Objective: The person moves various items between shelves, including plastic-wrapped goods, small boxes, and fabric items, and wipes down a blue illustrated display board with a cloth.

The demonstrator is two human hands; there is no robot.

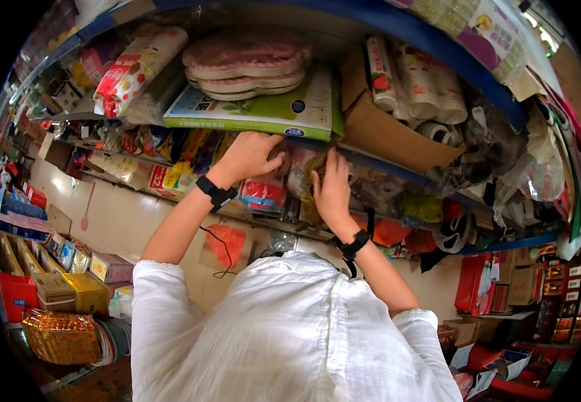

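My left hand [253, 158] reaches to the shelf front, its fingers at the lower front edge of a flat green-and-white box [250, 115]. Its thumb stands apart from the fingers, and I see nothing held. Stacked on the box are pink-and-white, wavy-edged flat pieces [247, 63]. My right hand [334, 191] is raised to the right, fingers stretched upward and thumb apart, by the shelf edge below the box's right end. Between the hands, on the lower level, lies a red-and-blue plastic-wrapped package [263, 189]. Clear-wrapped packages behind the right fingers are partly hidden.
An open cardboard carton [394, 134] and white wrapped rolls [421, 84] fill the shelf's right side. A red-and-white bag [136, 67] lies at the left. A blue shelf beam [451, 50] crosses overhead. A red plastic bag [226, 244] lies on the tiled floor; boxes [55, 291] stand lower left.
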